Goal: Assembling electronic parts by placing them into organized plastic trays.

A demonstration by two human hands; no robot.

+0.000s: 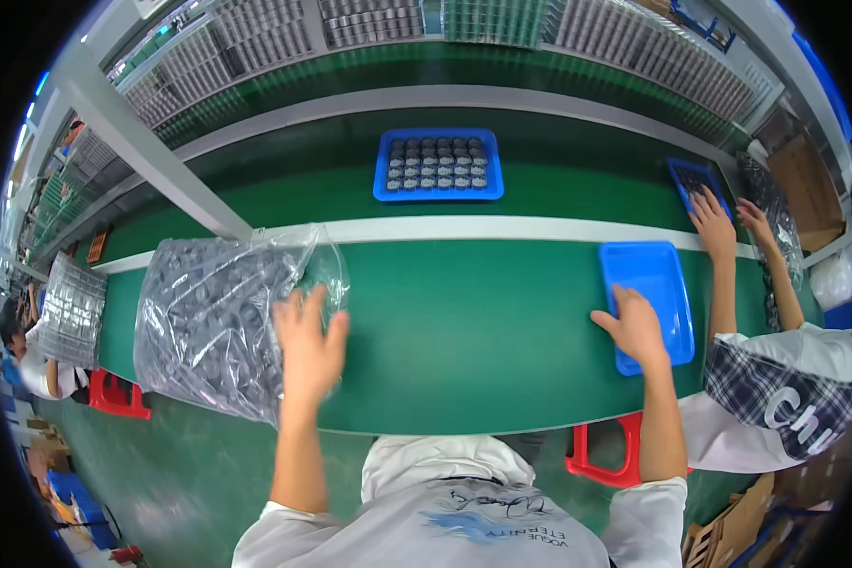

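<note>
A large clear plastic bag (208, 327) full of small dark round parts lies on the green table at my left. My left hand (310, 346) is at the bag's right edge by its open mouth, fingers spread, with nothing gripped. On the right, my right hand (634, 327) is over the left side of a shallow blue tray (670, 284), fingers apart; whether it touches the tray I cannot tell. No parts show in this tray. Beyond the white rail, another blue tray (379, 180) holds rows of small dark and silver cylindrical parts.
At the right, a co-worker's hands (715, 227) reach to a blue tray (691, 168) of dark parts. Stacked clear blister trays (369, 21) line the back shelf. A white post (151, 142) rises at left. Red stools (606, 464) stand below the table's front edge.
</note>
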